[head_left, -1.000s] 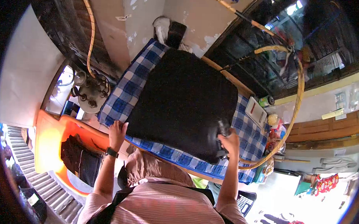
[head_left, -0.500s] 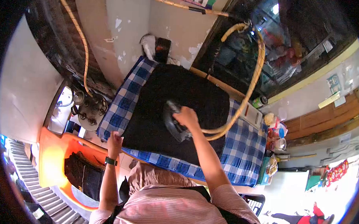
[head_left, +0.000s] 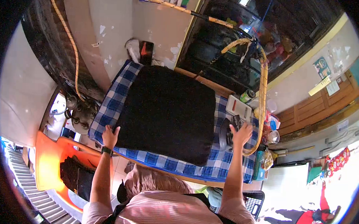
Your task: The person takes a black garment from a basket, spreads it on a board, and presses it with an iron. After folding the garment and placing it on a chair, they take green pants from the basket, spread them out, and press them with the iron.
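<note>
A black cloth (head_left: pixel 167 111) lies spread flat over a blue-and-white checked cover (head_left: pixel 108 105). My left hand (head_left: pixel 110 137) is at the black cloth's lower left edge, thumb apart from the fingers and nothing held. A dark clothes iron (head_left: pixel 226 133) stands at the right on the checked cover, off the black cloth. My right hand (head_left: pixel 242 134) is right beside its handle, thumb and fingers apart with the handle showing between them. Whether the fingers still touch the iron is hard to make out. The iron's wrapped cord (head_left: pixel 263 95) loops up on the right.
A white case (head_left: pixel 239 107) and a green can (head_left: pixel 248 95) are near the far right corner, with containers (head_left: pixel 272 129) beside them. An orange chair (head_left: pixel 47 158) holding dark clothes (head_left: pixel 76 177) is at left. A person in red (head_left: pixel 310 221) is at lower right.
The iron has gone from the middle of the black cloth to the checked cover at right, and my right hand has loosened around its handle. My left hand's fingers have spread at the cloth edge.
</note>
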Motion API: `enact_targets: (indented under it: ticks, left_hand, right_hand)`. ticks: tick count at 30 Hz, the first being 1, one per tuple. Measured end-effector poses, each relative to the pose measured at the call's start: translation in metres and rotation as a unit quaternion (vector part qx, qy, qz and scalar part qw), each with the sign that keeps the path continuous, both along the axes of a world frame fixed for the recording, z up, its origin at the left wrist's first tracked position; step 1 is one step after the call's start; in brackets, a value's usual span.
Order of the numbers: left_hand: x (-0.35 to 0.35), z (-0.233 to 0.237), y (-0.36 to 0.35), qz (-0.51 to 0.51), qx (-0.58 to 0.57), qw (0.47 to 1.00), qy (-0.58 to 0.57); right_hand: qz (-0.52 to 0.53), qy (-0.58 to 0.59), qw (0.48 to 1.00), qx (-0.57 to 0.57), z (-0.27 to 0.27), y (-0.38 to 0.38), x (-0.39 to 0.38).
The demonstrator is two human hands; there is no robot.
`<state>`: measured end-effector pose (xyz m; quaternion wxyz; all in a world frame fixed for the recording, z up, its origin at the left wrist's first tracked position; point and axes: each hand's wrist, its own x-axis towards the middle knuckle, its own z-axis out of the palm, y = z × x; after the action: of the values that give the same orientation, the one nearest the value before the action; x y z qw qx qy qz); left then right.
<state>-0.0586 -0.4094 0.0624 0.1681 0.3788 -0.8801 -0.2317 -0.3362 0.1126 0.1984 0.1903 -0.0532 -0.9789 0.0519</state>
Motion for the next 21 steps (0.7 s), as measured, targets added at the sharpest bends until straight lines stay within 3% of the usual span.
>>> enact_targets:
  ticks: [1, 2, 3, 4, 5, 6, 7, 8, 10, 11, 14, 16, 18, 19, 20, 21]
  left_hand:
    - [0.001, 0.004, 0.005, -0.022, -0.053, 0.998, -0.01]
    - [0.002, 0.008, 0.006, -0.045, -0.107, 0.993, -0.022]
    - [0.002, 0.008, 0.005, -0.066, -0.06, 0.995, -0.042]
    - [0.001, 0.004, 0.004, -0.071, -0.066, 0.994, -0.044]
    - [0.002, 0.0, 0.002, -0.058, -0.039, 0.997, 0.03]
    - [0.002, -0.002, 0.001, -0.045, -0.012, 0.994, 0.102]
    - [0.007, 0.015, 0.005, -0.029, 0.031, 0.993, 0.108]
    - [0.012, 0.017, -0.01, -0.039, 0.046, 0.996, 0.073]
    - [0.03, 0.047, -0.015, -0.071, 0.047, 0.993, 0.079]
    - [0.039, 0.069, -0.011, -0.076, 0.038, 0.994, 0.071]
    - [0.075, 0.071, -0.02, -0.112, 0.059, 0.982, 0.14]
    - [0.1, 0.076, -0.015, -0.093, 0.009, 0.989, 0.115]
    - [0.121, 0.109, 0.014, -0.075, 0.083, 0.992, 0.057]
    - [0.131, 0.104, 0.017, -0.073, 0.151, 0.984, 0.063]
    - [0.137, 0.105, 0.027, -0.062, 0.142, 0.986, 0.06]
    - [0.146, 0.092, 0.027, -0.061, 0.16, 0.982, 0.077]
  right_hand:
    - [0.018, 0.049, 0.995, 0.085, 0.006, -0.016, 0.021]
    - [-0.025, -0.038, 0.999, 0.022, -0.005, -0.03, 0.043]
    - [-0.029, -0.132, 0.991, 0.024, -0.024, -0.045, 0.069]
    - [-0.018, -0.09, 0.991, 0.102, -0.082, -0.053, 0.091]
    - [0.001, -0.089, 0.996, 0.031, -0.157, -0.053, 0.106]
    - [0.012, -0.202, 0.976, -0.084, -0.125, -0.072, 0.116]
    - [0.083, -0.263, 0.956, -0.101, -0.116, -0.077, 0.119]
    - [0.123, -0.213, 0.924, -0.294, -0.143, -0.073, 0.114]
    - [0.171, -0.085, 0.826, -0.531, -0.084, -0.079, 0.136]
    - [0.161, -0.13, 0.836, -0.508, -0.097, -0.062, 0.136]
    - [0.205, -0.094, 0.846, -0.484, -0.036, -0.044, 0.171]
    - [0.222, -0.09, 0.841, -0.484, -0.012, -0.036, 0.195]
    - [0.26, -0.112, 0.833, -0.475, -0.012, -0.023, 0.215]
    - [0.257, -0.165, 0.829, -0.468, -0.016, -0.015, 0.223]
    - [0.255, -0.215, 0.823, -0.459, -0.021, -0.004, 0.23]
    - [0.281, -0.197, 0.822, -0.454, -0.034, 0.003, 0.235]
